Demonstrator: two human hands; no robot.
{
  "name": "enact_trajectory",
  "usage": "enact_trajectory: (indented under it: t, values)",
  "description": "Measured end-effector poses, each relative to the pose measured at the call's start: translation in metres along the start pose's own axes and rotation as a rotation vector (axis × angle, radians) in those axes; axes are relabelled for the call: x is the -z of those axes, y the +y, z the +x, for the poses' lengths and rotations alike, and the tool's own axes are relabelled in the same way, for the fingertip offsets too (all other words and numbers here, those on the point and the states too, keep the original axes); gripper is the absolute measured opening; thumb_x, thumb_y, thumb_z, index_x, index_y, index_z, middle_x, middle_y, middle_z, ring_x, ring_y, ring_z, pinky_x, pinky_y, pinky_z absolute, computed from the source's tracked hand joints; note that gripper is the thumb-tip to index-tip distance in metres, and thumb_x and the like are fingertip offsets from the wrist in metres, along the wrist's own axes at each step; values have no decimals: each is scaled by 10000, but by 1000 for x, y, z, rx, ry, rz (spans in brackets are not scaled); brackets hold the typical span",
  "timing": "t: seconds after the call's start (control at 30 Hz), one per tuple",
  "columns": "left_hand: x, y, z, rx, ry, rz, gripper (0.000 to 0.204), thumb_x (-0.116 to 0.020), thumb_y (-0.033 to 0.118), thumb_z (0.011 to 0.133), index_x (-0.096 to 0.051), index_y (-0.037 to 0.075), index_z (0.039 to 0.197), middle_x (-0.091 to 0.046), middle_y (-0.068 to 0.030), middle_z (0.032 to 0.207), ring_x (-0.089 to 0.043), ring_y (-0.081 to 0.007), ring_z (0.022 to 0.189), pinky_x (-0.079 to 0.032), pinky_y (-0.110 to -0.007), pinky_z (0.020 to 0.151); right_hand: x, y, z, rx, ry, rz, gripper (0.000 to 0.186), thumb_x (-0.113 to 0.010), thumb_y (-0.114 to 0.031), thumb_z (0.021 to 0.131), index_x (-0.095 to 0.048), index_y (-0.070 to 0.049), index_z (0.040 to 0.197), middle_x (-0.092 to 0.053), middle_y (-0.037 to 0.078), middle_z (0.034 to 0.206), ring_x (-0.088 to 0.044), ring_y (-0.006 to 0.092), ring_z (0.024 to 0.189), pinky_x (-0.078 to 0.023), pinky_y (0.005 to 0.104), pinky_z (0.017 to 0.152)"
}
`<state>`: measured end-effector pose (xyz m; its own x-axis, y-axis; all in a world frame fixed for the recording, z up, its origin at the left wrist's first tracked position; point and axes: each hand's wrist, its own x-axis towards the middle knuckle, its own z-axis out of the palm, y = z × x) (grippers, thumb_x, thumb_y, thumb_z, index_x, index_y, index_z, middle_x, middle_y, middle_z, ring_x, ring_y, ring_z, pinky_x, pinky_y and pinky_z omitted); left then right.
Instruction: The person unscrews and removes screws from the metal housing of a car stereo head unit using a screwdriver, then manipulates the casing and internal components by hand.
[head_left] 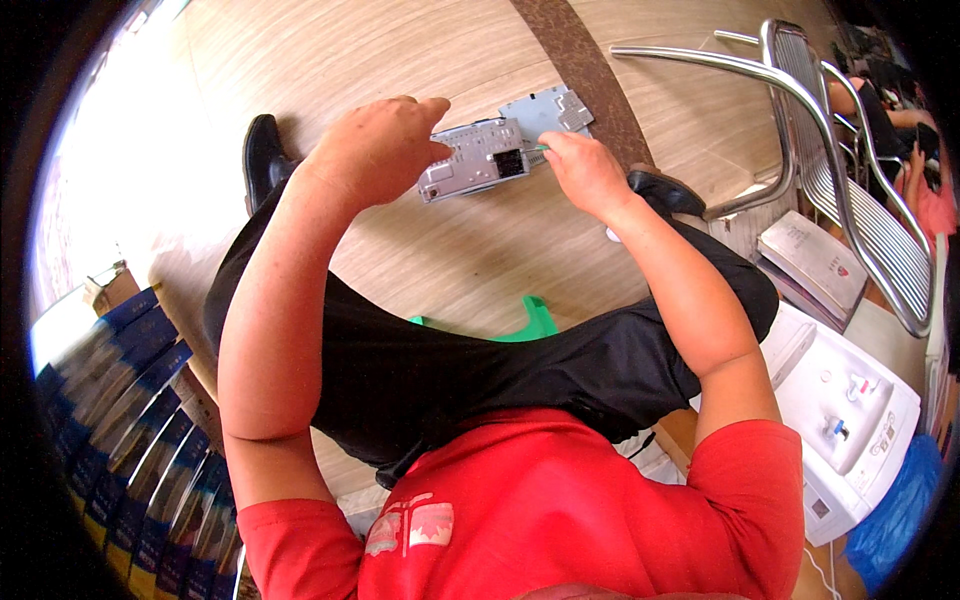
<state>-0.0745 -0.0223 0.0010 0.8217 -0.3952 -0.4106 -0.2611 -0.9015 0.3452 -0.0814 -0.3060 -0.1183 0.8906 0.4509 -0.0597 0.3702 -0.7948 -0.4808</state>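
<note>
Metal unit [462, 172] | left side: my left grip [375, 150], spread | right side: my right grip [585, 172], pinching green tool [544, 148] — brace unit squarely

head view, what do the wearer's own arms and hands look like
Short red fabric sleeves leave most of the left arm and right arm bare. No watch or bracelet shows, and the left hand and right hand are ungloved.

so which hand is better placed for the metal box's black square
Probably the right hand: it holds a slim green tool near the black square; the left hand is farther.
</note>
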Motion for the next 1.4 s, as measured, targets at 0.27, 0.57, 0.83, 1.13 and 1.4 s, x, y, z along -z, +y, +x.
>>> enact_trajectory:
  t: [0.27,0.57,0.83,1.13,1.4]
  values:
    - [-2,-1,1,5,6,2,488,-618,269,937,-519,38,1355,-616,-218,1242,-576,-381,1164,-456,-448,996,-3,-6,2,62,18,-47,162,-580,-166,923,-656,-105,1051,-643,166,891,-640,380,862,-523,480,724]
    - [-5,-7,3,-12,40,-34,465,-640,270,911,-554,45,1308,-652,-211,1155,-613,-378,1092,-488,-461,936,2,-15,10,65,-39,-80,155,-610,-202,920,-675,-94,1010,-645,152,898,-640,376,861,-522,465,725]
    - [-4,-7,-1,-40,60,-92,317,-663,287,895,-603,40,1084,-683,-186,974,-649,-372,998,-514,-479,849,4,-18,13,124,-67,-146,157,-607,-148,907,-667,-77,1034,-651,159,911,-640,381,855,-530,461,742]
    - [3,-7,-1,-34,42,-81,310,-687,292,892,-632,37,1061,-700,-165,982,-664,-351,990,-531,-456,824,9,-12,16,91,-33,-131,196,-643,-156,895,-666,-103,1082,-657,166,886,-642,379,842,-519,462,729]
    - [0,-9,0,-47,57,-108,300,-683,281,894,-628,35,1056,-694,-185,947,-662,-363,967,-524,-471,816,6,-10,19,59,-40,13,211,-677,-197,892,-686,-82,1069,-677,170,894,-656,370,829,-519,419,708]
